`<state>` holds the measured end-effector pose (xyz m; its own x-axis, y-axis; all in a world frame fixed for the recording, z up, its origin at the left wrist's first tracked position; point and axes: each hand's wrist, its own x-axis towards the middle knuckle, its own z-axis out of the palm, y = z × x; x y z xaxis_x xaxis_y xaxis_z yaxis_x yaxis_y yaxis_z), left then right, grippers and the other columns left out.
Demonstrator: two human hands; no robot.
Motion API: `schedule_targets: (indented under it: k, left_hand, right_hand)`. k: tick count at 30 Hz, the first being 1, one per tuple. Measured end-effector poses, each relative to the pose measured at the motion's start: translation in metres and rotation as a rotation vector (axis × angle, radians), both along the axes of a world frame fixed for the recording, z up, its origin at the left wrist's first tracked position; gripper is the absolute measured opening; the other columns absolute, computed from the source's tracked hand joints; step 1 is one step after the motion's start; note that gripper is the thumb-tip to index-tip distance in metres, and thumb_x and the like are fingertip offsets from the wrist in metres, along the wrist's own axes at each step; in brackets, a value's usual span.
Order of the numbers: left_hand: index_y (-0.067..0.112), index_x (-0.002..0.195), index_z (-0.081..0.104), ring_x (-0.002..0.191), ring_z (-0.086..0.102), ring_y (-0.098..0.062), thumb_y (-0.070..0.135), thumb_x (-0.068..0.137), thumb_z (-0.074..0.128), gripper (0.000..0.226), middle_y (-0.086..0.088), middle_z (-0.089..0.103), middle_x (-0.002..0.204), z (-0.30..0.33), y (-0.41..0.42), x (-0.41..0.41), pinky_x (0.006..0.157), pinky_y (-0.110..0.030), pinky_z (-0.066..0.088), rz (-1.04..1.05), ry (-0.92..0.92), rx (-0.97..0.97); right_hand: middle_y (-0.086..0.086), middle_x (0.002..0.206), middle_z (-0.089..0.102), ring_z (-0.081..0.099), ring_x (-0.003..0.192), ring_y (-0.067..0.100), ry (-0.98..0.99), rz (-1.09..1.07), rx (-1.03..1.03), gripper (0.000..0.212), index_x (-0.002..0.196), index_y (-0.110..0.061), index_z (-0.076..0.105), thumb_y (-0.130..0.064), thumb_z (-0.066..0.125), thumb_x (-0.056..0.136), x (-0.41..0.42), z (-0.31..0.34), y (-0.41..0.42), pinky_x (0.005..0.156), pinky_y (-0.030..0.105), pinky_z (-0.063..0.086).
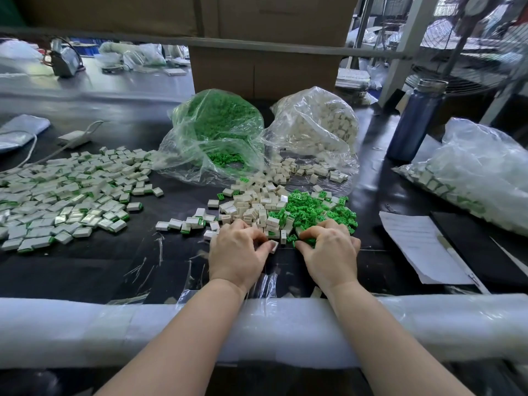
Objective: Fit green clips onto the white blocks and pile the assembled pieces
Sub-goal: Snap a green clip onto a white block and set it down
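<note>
White block (pixel 273 246) pinched in left hand (pixel 238 252); right hand (pixel 331 252) pinching green clips (pixel 310 211).

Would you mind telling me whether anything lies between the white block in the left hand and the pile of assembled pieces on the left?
A few loose pieces sit along the way, but above the table nothing visible blocks the path from the white block in the left hand to the pile.

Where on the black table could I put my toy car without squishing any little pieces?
Bare tabletop lies in front of the big pile of finished pieces, left of the left hand. A smaller dark strip runs between the loose green clips and the paper sheet. The middle, around both hands and the two open bags, is crowded.
</note>
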<state>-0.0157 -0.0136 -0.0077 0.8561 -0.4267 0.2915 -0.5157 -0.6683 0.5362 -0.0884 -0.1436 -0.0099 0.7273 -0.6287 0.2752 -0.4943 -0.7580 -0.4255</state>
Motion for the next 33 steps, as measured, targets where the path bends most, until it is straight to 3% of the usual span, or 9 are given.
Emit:
schedule_targets:
  k: [8,12,15,21,33]
  left_hand:
    - [0.026,0.109,0.068,0.101,0.045,-0.014,0.045,0.085,0.059,0.032,0.010,0.048,0.093,-0.0043,-0.0030,0.0025,0.093,-0.030,0.033,-0.094,0.057,0.054]
    - [0.027,0.097,0.070,0.097,0.045,-0.012,0.039,0.083,0.064,0.020,0.014,0.047,0.086,-0.0037,-0.0018,0.0023,0.093,-0.032,0.035,-0.155,0.070,-0.006]
    - [0.022,0.089,0.070,0.092,0.047,-0.012,0.033,0.083,0.067,0.014,0.018,0.046,0.079,-0.0009,0.0000,0.0010,0.093,-0.037,0.039,-0.209,0.106,-0.100]
    - [0.016,0.090,0.069,0.091,0.058,-0.016,0.026,0.082,0.069,0.013,0.013,0.056,0.083,0.0025,0.0008,0.0005,0.090,-0.037,0.046,-0.242,0.170,-0.176]
    - [0.019,0.091,0.070,0.088,0.062,-0.014,0.028,0.081,0.070,0.014,0.011,0.063,0.085,-0.0001,0.0008,0.0016,0.092,-0.038,0.046,-0.246,0.247,-0.202]
  right_hand:
    - [-0.007,0.105,0.052,0.042,0.107,0.015,0.009,0.039,-0.040,0.013,0.092,-0.025,0.065,-0.035,0.063,0.085,0.0008,-0.0017,0.0007,0.081,0.032,0.019]
    - [-0.008,0.097,0.054,0.045,0.103,0.014,-0.006,0.080,-0.091,0.008,0.088,-0.025,0.060,-0.033,0.062,0.086,-0.0002,-0.0003,0.0032,0.074,0.028,0.013]
    - [-0.007,0.092,0.061,0.052,0.097,0.016,-0.066,0.113,-0.069,0.004,0.090,-0.024,0.060,-0.025,0.062,0.087,-0.0005,0.0011,0.0041,0.078,0.029,0.019]
    - [-0.007,0.102,0.060,0.048,0.106,0.015,-0.020,0.110,-0.073,0.017,0.103,-0.026,0.063,-0.033,0.056,0.090,-0.0001,-0.0010,0.0025,0.089,0.031,0.026]
    - [-0.009,0.098,0.058,0.048,0.103,0.014,-0.004,0.121,-0.146,0.011,0.097,-0.027,0.061,-0.033,0.057,0.089,0.0006,-0.0030,0.0039,0.084,0.030,0.019]
